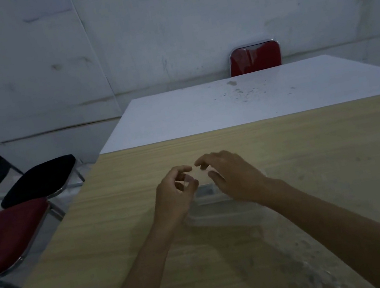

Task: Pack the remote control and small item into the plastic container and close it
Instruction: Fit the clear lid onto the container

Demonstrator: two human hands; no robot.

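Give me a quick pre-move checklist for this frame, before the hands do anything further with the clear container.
1. Plastic container rests flat on the wooden table: ok.
2. Both hands at the container: ok; left hand and right hand hover over its far end.
3. Something dark shows inside, under the hands, possibly the remote: cannot tell.
4. Small item packed: cannot tell; nothing identifiable shows.
5. Lid seated and closed: cannot tell; the clear plastic blurs in dim light.
6. Either hand gripping something: cannot tell; the fingers are curled, but nothing clear shows between them.
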